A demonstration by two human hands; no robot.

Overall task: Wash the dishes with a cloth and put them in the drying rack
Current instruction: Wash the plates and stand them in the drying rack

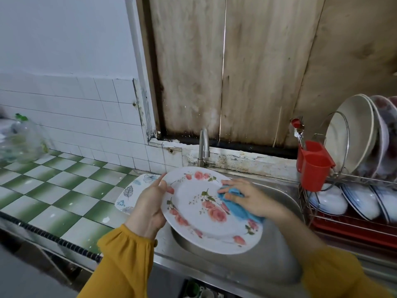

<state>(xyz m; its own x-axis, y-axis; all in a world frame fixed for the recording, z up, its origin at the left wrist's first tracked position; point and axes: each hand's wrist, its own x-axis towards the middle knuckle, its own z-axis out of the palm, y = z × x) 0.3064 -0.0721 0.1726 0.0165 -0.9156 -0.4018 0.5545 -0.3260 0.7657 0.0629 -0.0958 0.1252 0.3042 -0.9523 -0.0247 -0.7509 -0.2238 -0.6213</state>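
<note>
In the head view we hold the rose plate (199,211) over the sink (279,244), tilted with its face up towards us. We judge this keeps the drips falling into the basin and leaves the whole face open to wiping.

Our left hand (150,203) grips the plate's near-left rim, thumb on the face and fingers hidden behind. That steadies it against the push from the other side. Our right hand (249,196) lies on the blue cloth (238,209), fingers stretched out close together and pressing it flat against the right part of the plate. The cloth bunches out from under the palm.

The tap (204,147) stands just beyond both hands, and we see no water running from it. A leaf-patterned dish (129,194) rests on the table (53,190) just to the left of the left hand, probably waiting its turn.

The drying rack (343,222) sits to the right of the right hand, near but apart. It already holds plates and bowls on edge, and a red cutlery holder (313,166) hangs on its near side. The wash seems midway, and the move to the rack is not yet begun.
</note>
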